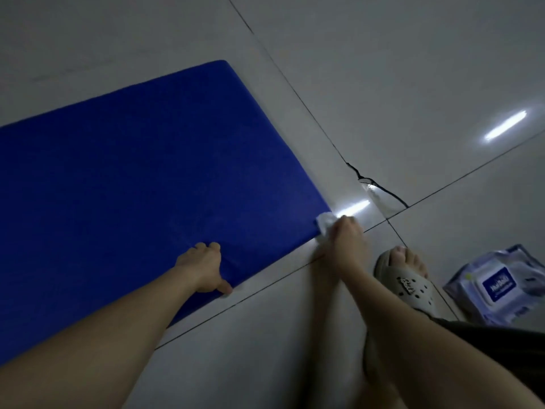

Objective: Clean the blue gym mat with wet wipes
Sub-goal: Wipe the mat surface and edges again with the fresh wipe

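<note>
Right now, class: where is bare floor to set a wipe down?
Free: tiles beyond the blue gym mat, and right of the cracked tile. Crowded: near the mat's corner, with right hand, wet wipe, sandalled foot and wipes pack.

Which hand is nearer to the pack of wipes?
Right. The right hand holds a wipe at the mat's corner, left of the pack; the left hand rests on the mat's near edge, farther left.
</note>
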Motion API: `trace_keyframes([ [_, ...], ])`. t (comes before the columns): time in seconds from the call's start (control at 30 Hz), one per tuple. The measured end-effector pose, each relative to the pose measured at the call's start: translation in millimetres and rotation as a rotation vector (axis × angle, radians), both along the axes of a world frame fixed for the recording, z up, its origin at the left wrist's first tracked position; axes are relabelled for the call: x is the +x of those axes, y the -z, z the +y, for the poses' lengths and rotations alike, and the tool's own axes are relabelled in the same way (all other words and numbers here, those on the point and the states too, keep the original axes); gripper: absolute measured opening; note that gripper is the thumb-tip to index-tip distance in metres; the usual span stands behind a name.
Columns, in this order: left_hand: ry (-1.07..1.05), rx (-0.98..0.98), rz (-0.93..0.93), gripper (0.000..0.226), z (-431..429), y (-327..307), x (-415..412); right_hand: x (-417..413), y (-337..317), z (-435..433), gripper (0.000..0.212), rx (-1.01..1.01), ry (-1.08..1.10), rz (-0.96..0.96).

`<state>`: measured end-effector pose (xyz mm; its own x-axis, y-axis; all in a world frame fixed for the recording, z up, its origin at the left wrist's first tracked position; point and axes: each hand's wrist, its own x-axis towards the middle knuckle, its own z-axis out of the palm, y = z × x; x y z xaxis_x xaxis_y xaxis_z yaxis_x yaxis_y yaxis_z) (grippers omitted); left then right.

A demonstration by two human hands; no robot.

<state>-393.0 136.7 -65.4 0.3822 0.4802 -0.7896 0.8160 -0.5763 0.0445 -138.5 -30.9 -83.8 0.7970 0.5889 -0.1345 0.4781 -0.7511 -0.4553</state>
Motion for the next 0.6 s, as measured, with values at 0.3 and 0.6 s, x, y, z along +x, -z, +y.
trace_keyframes([
  [0.3, -0.033, 0.027, -0.019, 0.103, -1, 0, 0, -155, 3, 39, 0.029, 0.029, -0.443, 0.164],
  [0.6, -0.027, 0.013, -0.031, 0.102, -1, 1, -1, 19, 3, 27, 0.014, -0.145, -0.069, -0.112],
])
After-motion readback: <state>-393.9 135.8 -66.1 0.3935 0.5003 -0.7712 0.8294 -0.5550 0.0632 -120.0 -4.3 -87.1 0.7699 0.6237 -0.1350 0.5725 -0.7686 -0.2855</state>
